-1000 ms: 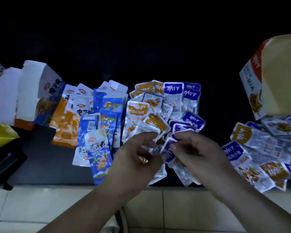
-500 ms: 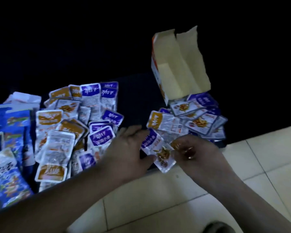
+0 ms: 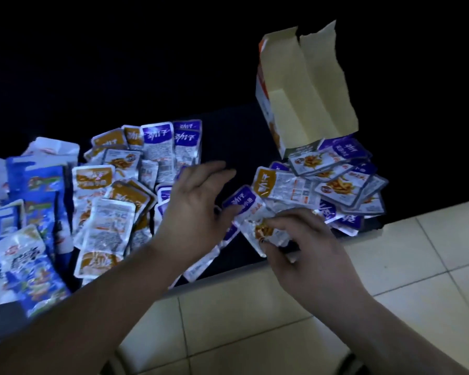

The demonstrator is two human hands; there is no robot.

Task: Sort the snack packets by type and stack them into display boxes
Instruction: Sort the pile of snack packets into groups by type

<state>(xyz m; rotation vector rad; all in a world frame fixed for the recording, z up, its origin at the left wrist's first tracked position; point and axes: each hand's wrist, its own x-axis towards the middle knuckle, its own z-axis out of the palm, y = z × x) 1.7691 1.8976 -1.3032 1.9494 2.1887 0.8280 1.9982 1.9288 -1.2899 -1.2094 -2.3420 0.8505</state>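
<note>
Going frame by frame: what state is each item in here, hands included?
display box: open, flaps up, no packets seen inside.
purple-topped packet: held, not yet boxed.
middle pile: loose, purple and orange mixed.
pile by the box: loose, mixed, overlapping.
blue packets: loose, blurred.
left hand: open, fingers spread over the middle pile.
right hand: pinches the purple-topped packet.

Tabletop (image 3: 233, 142): black, matte, flat. Its near edge runs on a slant, rising from lower left to upper right.
Floor (image 3: 431, 261): pale square tiles with thin dark grout lines, dimly lit, lying beyond the tabletop's near edge.
Background (image 3: 119, 50): black, no detail readable.
Dark shape (image 3: 347, 361): on the tiles at the bottom edge, too dim to identify.
</note>
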